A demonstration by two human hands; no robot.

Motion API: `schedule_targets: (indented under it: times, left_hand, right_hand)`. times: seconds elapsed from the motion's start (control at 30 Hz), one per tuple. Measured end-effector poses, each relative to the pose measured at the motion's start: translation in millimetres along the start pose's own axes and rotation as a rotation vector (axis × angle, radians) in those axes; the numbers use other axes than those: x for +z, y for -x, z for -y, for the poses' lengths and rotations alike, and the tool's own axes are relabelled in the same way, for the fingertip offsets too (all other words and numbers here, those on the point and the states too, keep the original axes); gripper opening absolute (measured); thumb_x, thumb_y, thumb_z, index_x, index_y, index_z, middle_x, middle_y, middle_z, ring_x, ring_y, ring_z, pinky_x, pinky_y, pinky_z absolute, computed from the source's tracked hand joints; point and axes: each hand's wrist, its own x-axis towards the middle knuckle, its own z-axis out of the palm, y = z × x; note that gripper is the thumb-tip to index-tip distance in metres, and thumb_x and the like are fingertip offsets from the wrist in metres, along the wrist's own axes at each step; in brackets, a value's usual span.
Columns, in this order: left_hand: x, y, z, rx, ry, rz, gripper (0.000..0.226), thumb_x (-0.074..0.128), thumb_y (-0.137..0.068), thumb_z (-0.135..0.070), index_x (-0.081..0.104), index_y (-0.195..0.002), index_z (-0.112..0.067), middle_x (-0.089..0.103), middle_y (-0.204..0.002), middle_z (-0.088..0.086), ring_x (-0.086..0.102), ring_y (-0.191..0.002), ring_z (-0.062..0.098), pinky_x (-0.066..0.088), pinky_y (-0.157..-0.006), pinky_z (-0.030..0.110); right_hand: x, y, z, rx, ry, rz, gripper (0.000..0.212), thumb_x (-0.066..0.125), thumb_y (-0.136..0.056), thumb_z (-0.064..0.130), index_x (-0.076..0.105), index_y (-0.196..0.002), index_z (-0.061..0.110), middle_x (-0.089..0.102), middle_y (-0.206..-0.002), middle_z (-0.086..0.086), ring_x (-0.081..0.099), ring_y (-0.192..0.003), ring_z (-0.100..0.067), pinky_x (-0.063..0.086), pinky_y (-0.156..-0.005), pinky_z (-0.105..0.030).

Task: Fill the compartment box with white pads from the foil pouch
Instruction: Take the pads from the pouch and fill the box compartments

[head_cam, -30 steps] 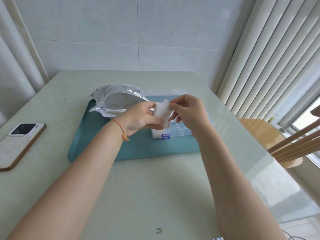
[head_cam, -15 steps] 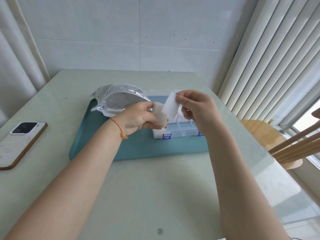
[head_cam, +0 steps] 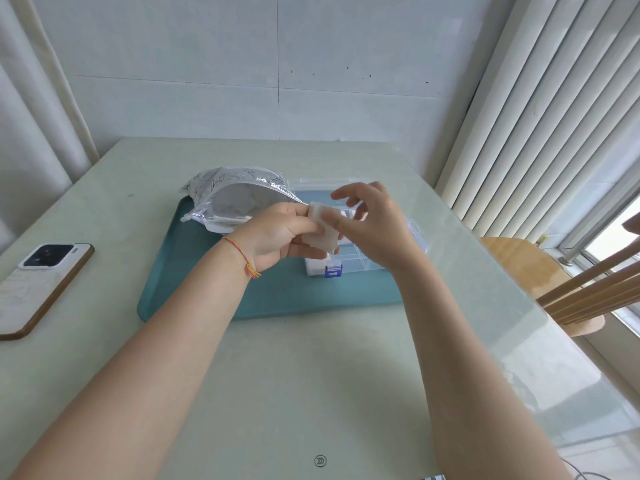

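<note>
My left hand (head_cam: pixel 277 233) grips a small stack of white pads (head_cam: pixel 323 233) above the left end of the clear compartment box (head_cam: pixel 367 262). The box has blue latches and its lid lies open behind it; white pads fill its near-left compartment. My right hand (head_cam: pixel 375 226) is against the stack from the right, its thumb resting on the top pad and its other fingers spread and loosely raised. The silver foil pouch (head_cam: pixel 235 192) lies open on its side to the left, with more pads inside. My hands hide most of the box.
Box and pouch sit on a teal tray (head_cam: pixel 194 275) on a pale green table. A phone (head_cam: pixel 43 282) lies face down near the left edge. A wooden chair (head_cam: pixel 519 268) and vertical blinds (head_cam: pixel 540 109) stand to the right.
My right hand, which had lifted one pad up and away from the stack, has come back to the stack without it. My left hand has stayed in place.
</note>
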Motion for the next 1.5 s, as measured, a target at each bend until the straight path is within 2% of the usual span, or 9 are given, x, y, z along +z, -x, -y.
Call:
schedule_targets:
  times: [0.2,0.5,0.77,0.87,0.97,1.03,1.1,1.17,1.5]
  left_hand:
    - [4.4,-0.5,-1.8,0.009,-0.046,-0.092,0.019,0.052,-0.094,0.000,0.067,-0.099,-0.010,0.074,-0.076,0.002,0.069,-0.064,0.014,0.057,-0.055,0.029]
    - [7.7,-2.8,-0.4,0.034,0.001,-0.090,0.023,0.047,-0.095,0.003,0.066,-0.106,-0.006,0.074,-0.081,0.004,0.071,-0.072,0.012,0.059,-0.062,0.030]
    - [10.6,-7.5,-5.2,0.038,0.371,-0.256,0.033,0.034,-0.100,-0.007,0.061,-0.116,0.004,0.069,-0.095,0.017,0.069,-0.085,0.027,0.060,-0.065,0.033]
    - [17.9,-9.0,-6.3,0.023,0.416,-0.306,0.029,0.036,-0.102,-0.011,0.062,-0.095,-0.002,0.069,-0.076,0.009,0.070,-0.063,0.017,0.055,-0.053,0.024]
    - [23.3,-10.3,-9.9,0.033,0.461,-0.315,0.028,0.035,-0.102,-0.011,0.060,-0.090,-0.004,0.067,-0.070,0.006,0.068,-0.058,0.015,0.053,-0.050,0.023]
    - [25.6,-10.5,-11.8,0.031,0.467,-0.324,0.028,0.033,-0.102,-0.010,0.059,-0.098,-0.003,0.068,-0.075,0.009,0.068,-0.057,0.015,0.053,-0.050,0.023]
    - [26.6,-11.2,-12.9,0.025,0.429,-0.344,0.030,0.031,-0.101,-0.009,0.058,-0.109,0.000,0.069,-0.089,0.015,0.069,-0.065,0.017,0.055,-0.053,0.027]
    - [27.4,-11.2,-14.1,0.037,0.358,-0.366,0.032,0.030,-0.100,-0.008,0.055,-0.118,0.002,0.066,-0.099,0.019,0.070,-0.071,0.020,0.058,-0.058,0.032]
    - [31.6,-7.6,-14.0,0.076,-0.082,-0.376,0.010,0.039,-0.097,-0.009,0.038,-0.088,-0.012,0.061,-0.078,0.020,0.064,-0.061,0.033,0.045,-0.046,0.029]
  right_hand:
    - [10.1,9.8,6.9,-0.181,0.351,0.219,0.088,0.079,-0.072,0.050,0.038,-0.145,0.023,0.045,-0.139,0.004,0.037,-0.128,-0.021,0.033,-0.103,-0.040]
    - [11.9,5.8,4.3,-0.145,0.227,0.150,0.089,0.080,-0.065,0.059,0.046,-0.138,0.020,0.050,-0.123,0.004,0.051,-0.111,-0.017,0.042,-0.096,-0.035]
    - [14.9,4.0,19.7,0.126,-0.091,0.060,0.062,0.064,-0.089,0.045,0.047,-0.138,0.012,0.044,-0.135,-0.001,0.052,-0.113,-0.011,0.043,-0.096,-0.029]
    - [28.9,7.4,24.5,0.139,-0.070,0.150,0.040,0.062,-0.089,0.043,0.055,-0.113,0.012,0.045,-0.124,-0.004,0.051,-0.108,-0.017,0.042,-0.087,-0.030]
    - [31.9,6.7,27.2,0.176,-0.139,0.109,0.059,0.058,-0.089,0.040,0.043,-0.139,0.012,0.039,-0.134,-0.004,0.042,-0.126,-0.018,0.039,-0.104,-0.036]
    - [27.9,3.8,27.0,0.183,-0.166,0.109,0.042,0.055,-0.090,0.033,0.051,-0.127,0.014,0.044,-0.119,-0.001,0.046,-0.115,-0.018,0.042,-0.093,-0.033]
    - [22.5,1.5,24.8,0.206,-0.210,0.108,0.024,0.053,-0.089,0.034,0.058,-0.103,0.016,0.052,-0.105,-0.002,0.051,-0.099,-0.018,0.044,-0.079,-0.031]
    - [15.6,-1.8,24.2,0.303,-0.287,0.072,0.033,0.055,-0.091,0.033,0.060,-0.118,0.014,0.058,-0.114,-0.004,0.056,-0.104,-0.017,0.047,-0.088,-0.033]
    - [-0.6,-3.4,32.6,0.392,-0.276,0.207,0.015,0.054,-0.086,0.016,0.060,-0.081,0.003,0.054,-0.075,-0.007,0.046,-0.073,-0.021,0.038,-0.069,-0.032]
